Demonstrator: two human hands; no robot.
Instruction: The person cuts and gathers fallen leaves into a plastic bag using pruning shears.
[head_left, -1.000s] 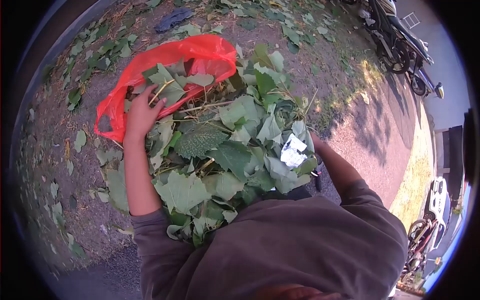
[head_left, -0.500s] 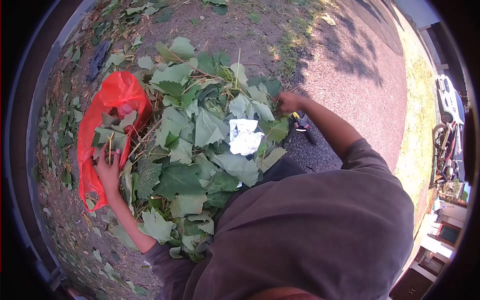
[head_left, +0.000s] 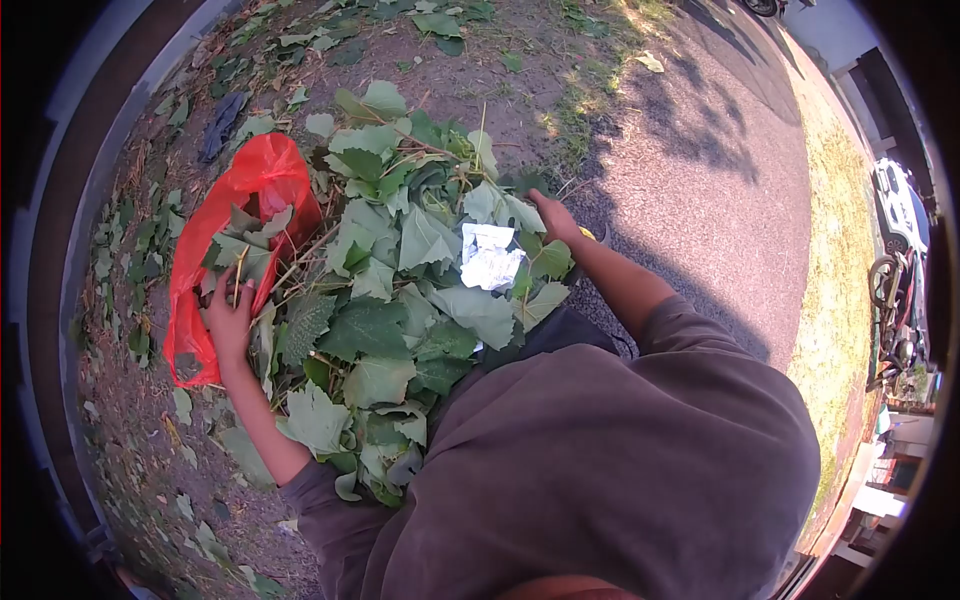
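A heap of large green leaves (head_left: 370, 328) on thin stems lies in front of me. At its left stands an open red plastic bag (head_left: 195, 275) with some leaves in its mouth. My left hand (head_left: 230, 318) is at the bag's opening, its fingers closed around a leaf stem (head_left: 240, 268). My right hand (head_left: 553, 220) is at the heap's right edge, against the leaves. Its fingers are bent together, and what they hold, if anything, is hidden. A crumpled silvery-white wrapper (head_left: 490, 257) rests on top of the heap.
Loose leaves (head_left: 145, 235) are scattered over the bare soil at the left. A dark cloth (head_left: 222, 125) lies beyond the bag. Paved ground (head_left: 735, 215) stretches to the right, with parked motorcycles (head_left: 895, 300) at the far edge. A small yellow item is mostly hidden behind my right forearm.
My right hand has moved a little left along the heap's edge, and its forearm now covers most of the black-and-yellow object. My left hand stays at the bag with the stem. The view has shifted slightly.
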